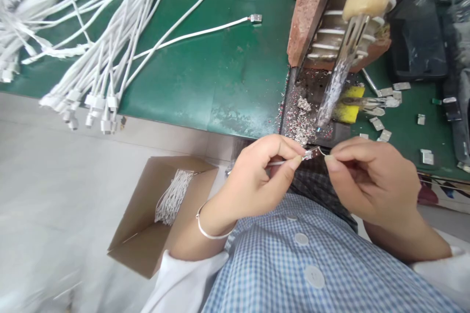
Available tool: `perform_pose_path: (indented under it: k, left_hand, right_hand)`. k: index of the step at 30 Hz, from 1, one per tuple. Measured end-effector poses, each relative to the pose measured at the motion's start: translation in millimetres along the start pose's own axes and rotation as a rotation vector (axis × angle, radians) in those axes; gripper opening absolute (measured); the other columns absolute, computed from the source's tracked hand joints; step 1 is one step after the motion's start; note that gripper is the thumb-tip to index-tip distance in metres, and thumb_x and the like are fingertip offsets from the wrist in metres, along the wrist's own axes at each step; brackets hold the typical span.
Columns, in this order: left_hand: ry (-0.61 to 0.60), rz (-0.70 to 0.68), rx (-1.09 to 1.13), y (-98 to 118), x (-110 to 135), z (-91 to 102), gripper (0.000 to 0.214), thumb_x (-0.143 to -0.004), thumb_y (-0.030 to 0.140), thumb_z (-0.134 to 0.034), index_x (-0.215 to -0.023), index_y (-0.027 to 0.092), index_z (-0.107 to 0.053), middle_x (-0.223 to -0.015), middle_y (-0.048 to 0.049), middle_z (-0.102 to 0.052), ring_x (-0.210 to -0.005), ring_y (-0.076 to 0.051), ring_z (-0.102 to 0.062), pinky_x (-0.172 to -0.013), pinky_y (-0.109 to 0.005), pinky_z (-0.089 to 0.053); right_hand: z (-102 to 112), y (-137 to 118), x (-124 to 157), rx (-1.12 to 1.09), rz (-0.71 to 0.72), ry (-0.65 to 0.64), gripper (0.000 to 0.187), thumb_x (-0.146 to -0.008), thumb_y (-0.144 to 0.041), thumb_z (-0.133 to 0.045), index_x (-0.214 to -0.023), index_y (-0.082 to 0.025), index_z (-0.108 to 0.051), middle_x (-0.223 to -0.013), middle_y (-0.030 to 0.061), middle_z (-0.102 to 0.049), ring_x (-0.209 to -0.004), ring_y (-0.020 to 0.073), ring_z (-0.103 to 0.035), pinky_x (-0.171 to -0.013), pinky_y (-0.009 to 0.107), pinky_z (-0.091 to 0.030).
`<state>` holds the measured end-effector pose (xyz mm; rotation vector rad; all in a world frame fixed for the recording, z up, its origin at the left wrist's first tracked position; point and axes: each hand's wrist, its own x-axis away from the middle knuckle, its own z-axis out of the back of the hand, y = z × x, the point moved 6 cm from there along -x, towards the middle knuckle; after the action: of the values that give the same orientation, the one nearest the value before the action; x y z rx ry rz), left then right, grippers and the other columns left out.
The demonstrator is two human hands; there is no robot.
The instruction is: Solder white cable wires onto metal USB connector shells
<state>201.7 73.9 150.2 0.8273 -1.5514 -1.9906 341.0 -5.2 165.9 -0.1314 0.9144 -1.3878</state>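
Note:
My left hand [266,171] is closed on a white USB cable, thumb and fingers pinching it just behind the bare metal USB plug [313,152]. Facing it, my right hand [370,176] pinches a thin, light-coloured wire [322,151] whose far end meets the tip of the plug; whether it is joined there I cannot tell. Just above both hands, a soldering iron [340,68] with a pale handle slants downward, its tip over a heap of solder crumbs [303,120]. Another white cable with a bare metal USB plug [256,18] lies on the green bench.
A large bundle of white cables [121,24] covers the bench's left side. Behind the iron are a coil holder [323,41] and a red brick [303,19]. A yellow sponge [348,113] and several metal shells [427,156] lie right. A cardboard box [139,249] holding cables stands below.

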Motion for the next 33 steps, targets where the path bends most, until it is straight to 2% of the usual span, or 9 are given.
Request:
perform_pose_path:
  k: [3, 6, 12, 21, 33]
  left_hand:
    - [0.027, -0.005, 0.005, -0.8, -4.0, 1.1, 0.01, -0.093, 0.012, -0.059, -0.084, 0.017, -0.056, -0.096, -0.0072, -0.071, -0.08, -0.013, -0.066, -0.062, -0.024, -0.05]
    - [0.051, 0.002, 0.02, -2.0, -8.2, 2.2, 0.01, -0.093, 0.015, -0.059, -0.084, 0.017, -0.056, -0.097, -0.0072, -0.071, -0.075, -0.012, -0.064, -0.059, -0.024, -0.049]
    - [0.075, -0.007, 0.025, 1.8, -13.8, 3.9, 0.011, -0.094, 0.018, -0.059, -0.084, 0.018, -0.057, -0.098, -0.0064, -0.072, -0.072, -0.012, -0.062, -0.055, -0.025, -0.046]
    - [0.088, -0.038, -0.034, 9.0, -14.7, 4.8, 0.012, -0.094, 0.016, -0.059, -0.082, 0.02, -0.057, -0.096, -0.0059, -0.073, -0.075, -0.014, -0.065, -0.057, -0.028, -0.049]
    - [0.095, -0.079, -0.099, 11.6, -14.2, 4.1, 0.012, -0.093, 0.015, -0.06, -0.082, 0.02, -0.058, -0.097, -0.0059, -0.073, -0.085, -0.017, -0.069, -0.071, -0.033, -0.057]
  right_hand:
    - [0.6, 2.8, -3.0, 0.019, 0.034, 0.062, 0.01, -0.084, -0.011, -0.065, -0.087, -0.019, -0.059, -0.091, 0.0055, -0.068, -0.085, 0.016, -0.066, -0.071, 0.029, -0.054]
    - [-0.3, 3.6, -5.8, 0.014, 0.056, 0.068, 0.01, -0.083, -0.011, -0.066, -0.088, -0.018, -0.06, -0.095, 0.0065, -0.069, -0.092, 0.0172, -0.067, -0.081, 0.032, -0.054]
    - [2.0, 1.2, -11.2, 0.01, 0.047, 0.109, 0.012, -0.083, -0.012, -0.067, -0.088, -0.019, -0.059, -0.095, 0.0052, -0.069, -0.089, 0.017, -0.067, -0.08, 0.034, -0.054]
    - [4.3, 1.3, -12.5, 0.001, -0.012, 0.068, 0.016, -0.086, -0.013, -0.063, -0.092, -0.026, -0.058, -0.097, 0.0061, -0.067, -0.09, 0.0235, -0.065, -0.078, 0.043, -0.055]
    - [0.9, 0.3, -23.7, -0.035, 0.012, 0.075, 0.012, -0.086, -0.013, -0.064, -0.086, -0.023, -0.057, -0.087, 0.0044, -0.064, -0.083, 0.0184, -0.062, -0.073, 0.036, -0.053]
